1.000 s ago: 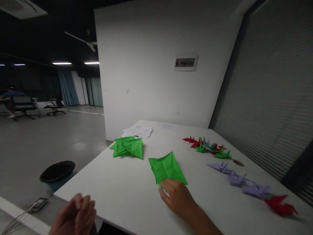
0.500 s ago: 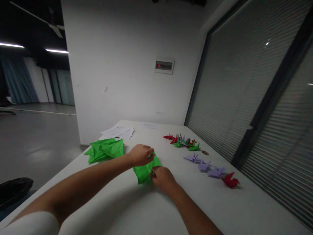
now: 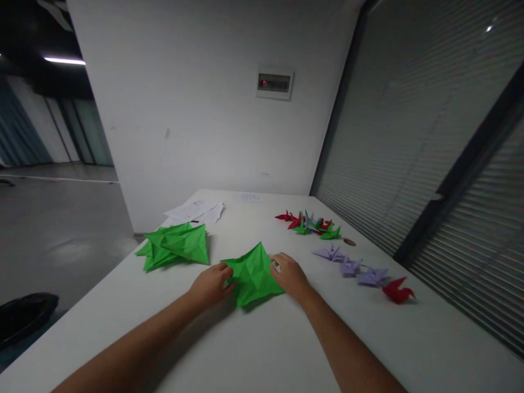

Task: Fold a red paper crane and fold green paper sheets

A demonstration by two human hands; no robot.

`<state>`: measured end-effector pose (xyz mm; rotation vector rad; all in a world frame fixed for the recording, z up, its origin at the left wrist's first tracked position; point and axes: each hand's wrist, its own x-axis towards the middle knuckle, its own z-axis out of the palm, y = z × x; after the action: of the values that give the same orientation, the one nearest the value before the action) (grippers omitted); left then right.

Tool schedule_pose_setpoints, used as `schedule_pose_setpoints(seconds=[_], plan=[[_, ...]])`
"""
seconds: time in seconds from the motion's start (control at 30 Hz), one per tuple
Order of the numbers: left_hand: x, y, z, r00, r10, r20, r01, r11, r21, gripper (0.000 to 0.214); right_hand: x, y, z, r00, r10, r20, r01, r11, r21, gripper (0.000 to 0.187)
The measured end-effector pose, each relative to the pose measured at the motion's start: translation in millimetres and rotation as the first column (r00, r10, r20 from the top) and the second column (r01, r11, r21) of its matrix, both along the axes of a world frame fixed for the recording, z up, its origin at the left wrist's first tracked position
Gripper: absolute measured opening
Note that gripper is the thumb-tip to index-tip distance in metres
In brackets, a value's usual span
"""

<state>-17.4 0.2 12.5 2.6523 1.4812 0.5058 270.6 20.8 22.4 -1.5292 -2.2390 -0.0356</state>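
A creased sheet of green origami paper [image 3: 254, 275] lies spread over the white table in front of me, its centre and corners raised along fold lines. My left hand [image 3: 212, 284] is closed at the sheet's left corner, thumb and fingers on its edge. On the opposite side, my right hand [image 3: 290, 274] has curled fingers gripping the right edge. To the left rests a stack of creased green paper sheets [image 3: 176, 244]. The fingertips of both hands are partly hidden.
Folded paper cranes stand at the right: several in a far cluster [image 3: 309, 222], then purple cranes [image 3: 350, 267] and a red crane [image 3: 398, 290] nearer. White printed papers [image 3: 196, 210] lie at the back left. A black-lined bin [image 3: 28, 314] stands left of the table [image 3: 229, 349].
The green sheet has been spread wider and turned. My left hand has come down from its top to its left corner, and my right hand has shifted up to its right edge.
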Motion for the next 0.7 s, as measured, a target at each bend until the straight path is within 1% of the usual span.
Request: schedule_pose_setpoints(seconds=[0.07,0.13,0.2,0.23,0.3,0.37,0.43,0.57,0.63,0.7], plan=[[5,3,-5.4,0.997,-0.032,0.073,0.030,0.999,0.031,0.020,-3,6,-4.9,0.994,0.109,-0.016,-0.109,0.994,0.024,0.029],[9,5,-11.0,0.991,-0.059,0.118,0.055,0.998,0.040,0.026,-5,8,-12.4,0.975,0.222,-0.028,-0.221,0.975,0.032,0.039],[11,7,-17.5,0.991,-0.076,0.110,0.074,0.997,0.019,0.028,-5,6,-21.4,0.959,0.283,-0.018,-0.283,0.959,-0.015,0.047],[11,8,-20.9,0.993,-0.080,0.089,0.080,0.997,-0.001,0.034,-6,4,-25.8,0.958,0.286,0.004,-0.285,0.957,-0.063,0.051],[10,10,-27.7,0.995,-0.094,0.031,0.096,0.994,-0.046,0.052,-6,-1,-32.8,0.963,0.261,0.073,-0.247,0.956,-0.158,0.055],[6,14,-33.4,0.993,-0.118,-0.016,0.116,0.990,-0.083,0.064,-6,-7,-36.2,0.966,0.219,0.139,-0.188,0.960,-0.206,0.055],[0,19,-37.0,0.989,-0.145,-0.041,0.140,0.985,-0.103,0.069,-5,-11,-36.4,0.967,0.192,0.165,-0.154,0.964,-0.217,0.056],[-12,29,-38.1,0.973,-0.218,-0.077,0.204,0.967,-0.155,0.083,-3,-11,-33.6,0.973,0.186,0.138,-0.152,0.962,-0.225,0.062],[-17,32,-37.4,0.965,-0.249,-0.087,0.230,0.955,-0.187,0.092,-1,-8,-33.7,0.971,0.201,0.128,-0.166,0.956,-0.240,0.067],[-20,33,-37.4,0.963,-0.253,-0.092,0.231,0.952,-0.199,0.098,1,-6,-34.6,0.966,0.222,0.134,-0.180,0.945,-0.271,0.074]])
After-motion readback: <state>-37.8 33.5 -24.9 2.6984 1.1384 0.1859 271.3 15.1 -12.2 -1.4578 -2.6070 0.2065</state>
